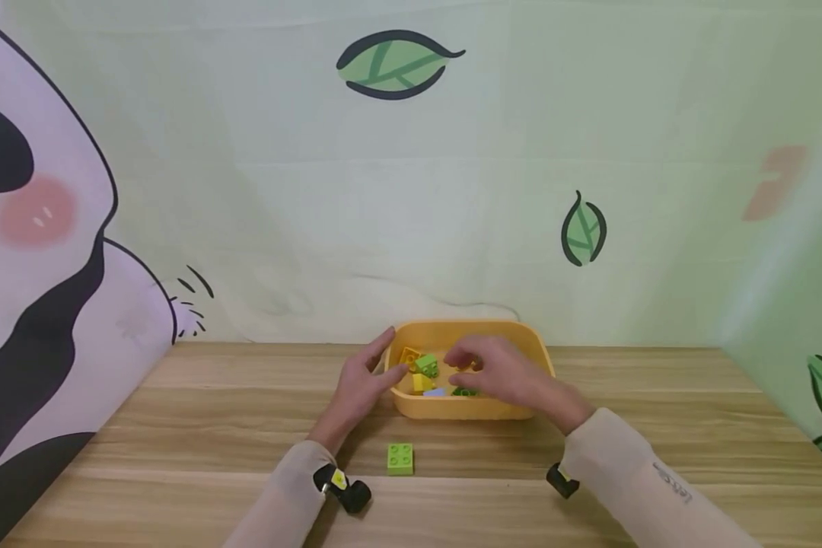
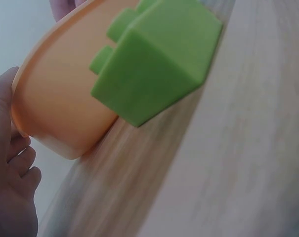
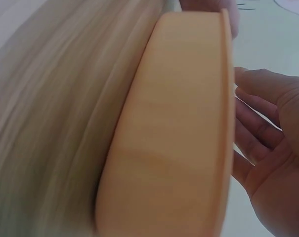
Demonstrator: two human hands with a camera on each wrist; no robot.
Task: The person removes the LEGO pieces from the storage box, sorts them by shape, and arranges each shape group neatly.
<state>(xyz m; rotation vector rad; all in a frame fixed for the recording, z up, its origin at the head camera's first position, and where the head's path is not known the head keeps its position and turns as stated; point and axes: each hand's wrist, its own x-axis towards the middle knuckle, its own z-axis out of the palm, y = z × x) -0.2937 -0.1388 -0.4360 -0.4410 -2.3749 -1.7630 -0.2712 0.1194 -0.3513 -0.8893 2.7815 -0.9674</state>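
Note:
An orange-yellow plastic bin (image 1: 466, 409) stands on the table. My left hand (image 1: 356, 384) grips its left end, thumb over the rim and the other fingers along the outside. Over the bin's right half, my right hand (image 1: 503, 373) reaches in with bent, parted fingers; nothing shows between them, and the fingertips are partly hidden behind the front wall in the right wrist view. Inside lie toy building bricks: a light green brick (image 1: 426, 365), a yellow brick (image 1: 422, 382), a light blue piece (image 1: 434, 393) and a dark green piece (image 1: 463, 392) below the right hand.
A lime green four-stud brick (image 1: 400, 460) sits on the wooden table (image 1: 212, 426) in front of the bin, between the forearms. Close behind the bin hangs a pale green backdrop (image 1: 281, 228) with a panda and leaves. Each wrist carries a small black camera (image 1: 352, 495).

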